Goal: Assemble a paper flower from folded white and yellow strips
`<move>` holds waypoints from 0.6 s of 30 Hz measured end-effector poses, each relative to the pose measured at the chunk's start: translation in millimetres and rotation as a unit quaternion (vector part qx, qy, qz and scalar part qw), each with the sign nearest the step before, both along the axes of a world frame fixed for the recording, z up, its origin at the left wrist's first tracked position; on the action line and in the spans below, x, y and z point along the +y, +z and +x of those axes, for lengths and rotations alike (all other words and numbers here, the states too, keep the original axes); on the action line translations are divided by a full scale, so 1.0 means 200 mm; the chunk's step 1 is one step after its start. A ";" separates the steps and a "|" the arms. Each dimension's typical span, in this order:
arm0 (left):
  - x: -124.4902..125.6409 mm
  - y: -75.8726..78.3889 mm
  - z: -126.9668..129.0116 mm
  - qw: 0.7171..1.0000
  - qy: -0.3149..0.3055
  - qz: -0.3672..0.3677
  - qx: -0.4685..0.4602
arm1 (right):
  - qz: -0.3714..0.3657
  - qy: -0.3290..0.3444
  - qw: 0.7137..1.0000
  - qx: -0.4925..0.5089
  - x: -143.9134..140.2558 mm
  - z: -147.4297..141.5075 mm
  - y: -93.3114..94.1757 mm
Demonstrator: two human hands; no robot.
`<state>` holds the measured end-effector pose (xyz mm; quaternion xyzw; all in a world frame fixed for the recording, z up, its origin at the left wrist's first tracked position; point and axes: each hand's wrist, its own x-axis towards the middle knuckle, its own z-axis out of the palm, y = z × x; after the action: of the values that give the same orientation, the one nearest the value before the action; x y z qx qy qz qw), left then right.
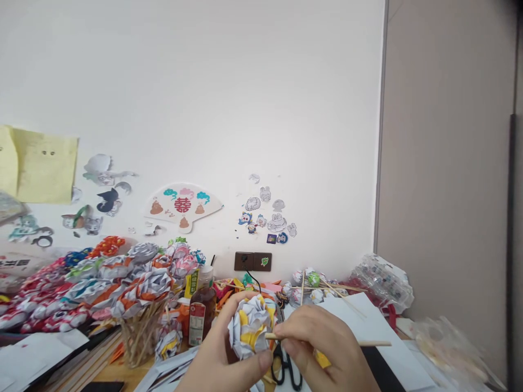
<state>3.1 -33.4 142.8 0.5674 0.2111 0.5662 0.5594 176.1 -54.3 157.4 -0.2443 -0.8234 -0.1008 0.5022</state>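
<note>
In the head view, the left hand [229,354] was cupped around a folded paper flower [251,325], white with yellow and grey print, thumb and fingers closed on its lower part and holding it up just above the table edge near the bottom centre of the picture. The right hand [322,348] sat just to the right of the flower, fingers pinched narrow on a thin wooden skewer [327,342].

The skewer's long axis ran almost level, left to right. Its left tip lay at the flower's right flank, touching or very nearly so; whether it had entered the paper could not be told. Its free end stuck out well past the right hand, over a white sheet of paper [368,318]. So the flower lay directly left of the stick's point, on the same line as the stick. The left hand was the one on the flower; the right was apart from it, joined only through the skewer.

Below the hands lay black-handled scissors [286,367]. Left of the flower stood a brown bottle [201,313] with a red label, and farther left a heap of finished paper flowers [122,283] on sticks. More loose skewers [327,286] lay behind, near the wall.
</note>
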 end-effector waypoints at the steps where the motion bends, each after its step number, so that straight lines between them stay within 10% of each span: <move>1: 0.00 -0.01 0.00 1.000 -0.013 0.003 0.001 | -0.006 -0.001 1.000 -0.005 0.00 0.00 0.00; 18: 0.03 -0.06 -0.02 0.994 -0.087 -0.002 0.072 | -0.016 0.036 0.994 -0.100 -0.03 0.03 0.02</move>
<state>-0.9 -27.9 130.1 0.6217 0.2015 0.4732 0.5907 182.5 -59.5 162.3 -0.2112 -0.8793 -0.0930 0.4167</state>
